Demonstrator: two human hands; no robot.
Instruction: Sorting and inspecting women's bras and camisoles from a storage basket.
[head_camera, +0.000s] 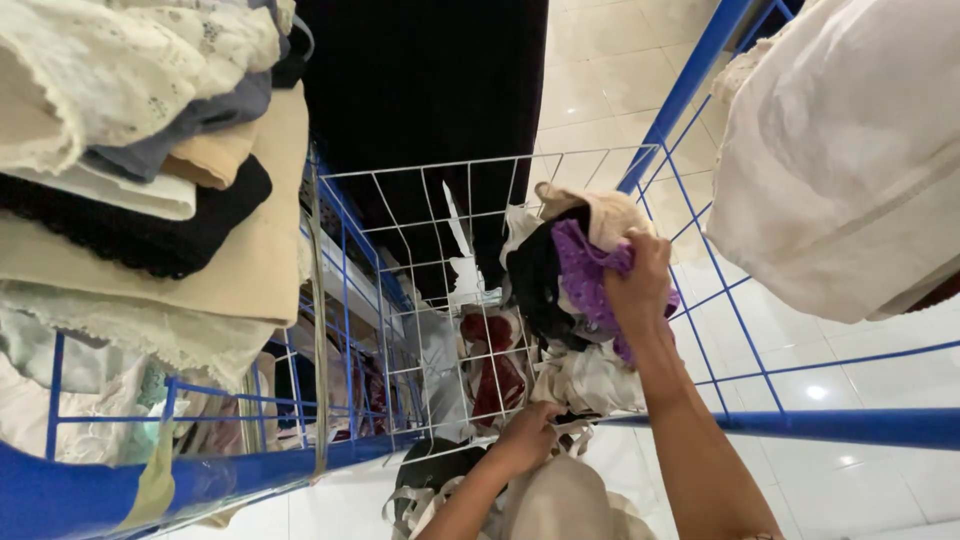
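Head view: your left hand (525, 437) lies lowest in frame, fingers curled onto pale strappy fabric (560, 425) at the foot of the white wire basket (420, 200). Your right hand (637, 283) is raised and clenched on a bundle of garments (560, 270), purple, black and beige, held against the basket's right side inside the blue rack (690, 85). Folded clothes (150, 150) are stacked at upper left.

Glossy cream floor tiles (620, 70) reflect ceiling light; blue metal rack (690, 85) with white wire grid (420, 200).

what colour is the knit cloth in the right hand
Purple knit cloth, gripped by the right hand; head view.
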